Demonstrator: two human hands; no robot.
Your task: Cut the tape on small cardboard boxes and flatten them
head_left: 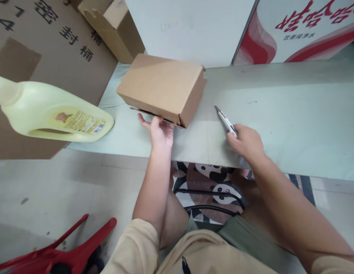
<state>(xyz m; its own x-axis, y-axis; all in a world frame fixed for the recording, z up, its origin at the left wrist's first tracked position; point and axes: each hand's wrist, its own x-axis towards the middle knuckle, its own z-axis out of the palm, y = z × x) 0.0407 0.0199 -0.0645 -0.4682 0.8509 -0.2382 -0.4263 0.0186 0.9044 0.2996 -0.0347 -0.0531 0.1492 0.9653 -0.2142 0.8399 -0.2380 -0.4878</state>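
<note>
A small brown cardboard box sits tilted on the pale table, its near edge lifted. My left hand reaches under that near edge, fingers curled up against the box's underside. To the right, my right hand rests on the table with its fingers closed round a utility knife. The knife's blade points up and to the left, toward the box but apart from it.
A pale yellow jug with a label lies on its side at the table's left edge. Large cardboard cartons stand at the back left, a red and white carton at the back right. A red plastic stool lies below left.
</note>
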